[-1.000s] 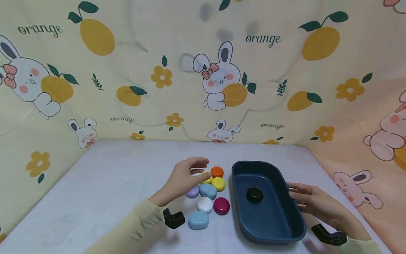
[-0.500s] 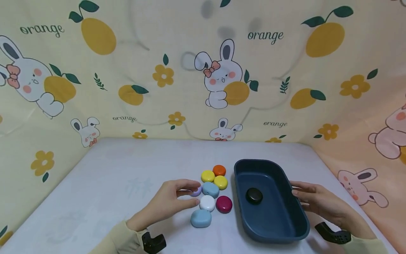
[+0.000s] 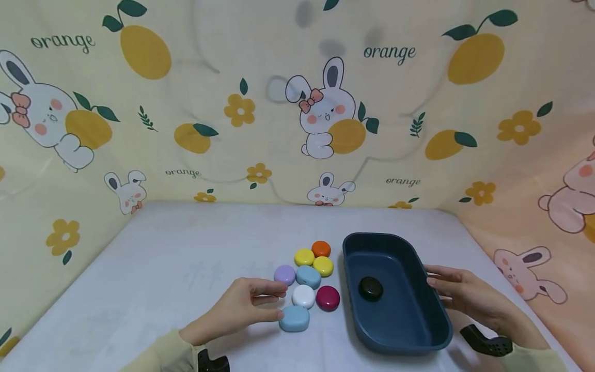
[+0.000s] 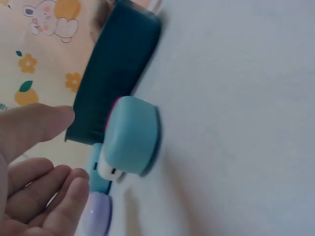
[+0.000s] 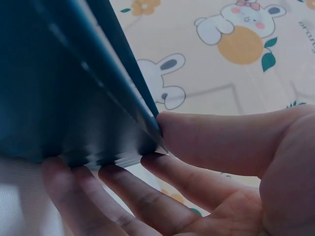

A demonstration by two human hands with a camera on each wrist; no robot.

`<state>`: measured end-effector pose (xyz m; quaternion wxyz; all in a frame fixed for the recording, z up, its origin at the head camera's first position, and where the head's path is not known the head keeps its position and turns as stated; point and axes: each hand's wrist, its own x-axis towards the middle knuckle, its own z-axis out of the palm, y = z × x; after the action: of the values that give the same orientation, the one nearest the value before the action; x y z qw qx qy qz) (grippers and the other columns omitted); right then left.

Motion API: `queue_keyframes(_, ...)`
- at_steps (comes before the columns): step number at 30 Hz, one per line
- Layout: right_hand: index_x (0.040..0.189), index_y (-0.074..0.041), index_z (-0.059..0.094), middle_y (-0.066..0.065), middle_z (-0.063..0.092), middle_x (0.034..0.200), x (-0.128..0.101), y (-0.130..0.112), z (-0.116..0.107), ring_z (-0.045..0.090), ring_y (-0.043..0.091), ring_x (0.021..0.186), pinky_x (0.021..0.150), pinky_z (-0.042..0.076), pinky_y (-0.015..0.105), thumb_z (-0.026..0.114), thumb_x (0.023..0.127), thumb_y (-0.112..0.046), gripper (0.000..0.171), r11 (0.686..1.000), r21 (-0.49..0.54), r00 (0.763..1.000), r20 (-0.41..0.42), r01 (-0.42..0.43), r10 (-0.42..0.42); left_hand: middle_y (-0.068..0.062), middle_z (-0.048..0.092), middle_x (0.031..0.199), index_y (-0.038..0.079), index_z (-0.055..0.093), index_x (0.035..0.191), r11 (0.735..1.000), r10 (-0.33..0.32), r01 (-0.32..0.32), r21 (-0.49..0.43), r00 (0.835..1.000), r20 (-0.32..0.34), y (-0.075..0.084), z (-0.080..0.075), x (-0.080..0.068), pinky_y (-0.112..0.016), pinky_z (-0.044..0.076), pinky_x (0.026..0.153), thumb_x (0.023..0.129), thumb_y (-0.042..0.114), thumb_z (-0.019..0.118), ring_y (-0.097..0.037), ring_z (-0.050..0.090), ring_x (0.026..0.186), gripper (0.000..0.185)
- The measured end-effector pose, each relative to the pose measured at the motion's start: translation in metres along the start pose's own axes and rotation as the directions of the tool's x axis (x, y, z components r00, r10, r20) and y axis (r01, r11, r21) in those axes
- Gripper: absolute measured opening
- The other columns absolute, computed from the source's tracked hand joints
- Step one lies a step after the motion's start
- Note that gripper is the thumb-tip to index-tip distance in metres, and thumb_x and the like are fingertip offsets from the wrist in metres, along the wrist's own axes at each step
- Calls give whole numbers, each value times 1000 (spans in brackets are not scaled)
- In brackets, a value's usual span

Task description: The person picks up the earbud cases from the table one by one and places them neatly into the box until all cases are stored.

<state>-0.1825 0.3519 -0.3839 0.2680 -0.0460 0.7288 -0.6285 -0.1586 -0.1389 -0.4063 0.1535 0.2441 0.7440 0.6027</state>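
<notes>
Several small rounded cases lie in a cluster on the white table: orange (image 3: pixel 321 248), two yellow (image 3: pixel 304 257), purple (image 3: pixel 284 274), teal (image 3: pixel 309 277), white (image 3: pixel 303 296), magenta (image 3: pixel 327 298) and light blue (image 3: pixel 294 318). My left hand (image 3: pixel 280 302) lies just left of the light blue case (image 4: pixel 130 135), thumb and fingers spread and holding nothing (image 4: pixel 76 147). A dark blue tray (image 3: pixel 400 320) stands to the right with a black case (image 3: pixel 370 288) inside. My right hand (image 3: pixel 437 281) pinches the tray's right rim (image 5: pixel 59 88), thumb on top, fingers below.
Printed cloth walls with rabbits and oranges close the table in at the back and both sides. Bare tabletop spreads left of and behind the cluster. The tray (image 4: pixel 118 69) sits right beside the cases. A black wrist mount (image 3: pixel 485 343) shows by each sleeve.
My left hand has drawn back from over the far cases toward me, uncovering the purple and yellow ones, and now sits by the light blue case. The right hand has stayed on the tray.
</notes>
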Motion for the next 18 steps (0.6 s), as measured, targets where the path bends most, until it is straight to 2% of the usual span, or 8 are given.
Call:
queue_keyframes(7, 151, 11, 9, 22, 47, 143, -2, -1, -1, 56, 27, 120, 97, 47, 52, 50, 105, -21, 70, 1000, -12, 1000, -20, 1, -1, -15, 65, 122, -3, 64, 126, 1000, 13, -13, 18, 1000, 22, -2, 2, 1, -37, 50, 93, 81, 12, 82, -29, 62, 113, 51)
queue_keyframes(18, 151, 11, 9, 23, 44, 145, 1, 1, 2, 54, 28, 122, 98, 46, 52, 49, 105, -22, 69, 1000, -10, 1000, -3, 11, -11, -13, 66, 116, -2, 65, 121, 998, 56, -57, 23, 998, 30, -8, 8, 1, -30, 50, 93, 79, 10, 83, -27, 63, 109, 47)
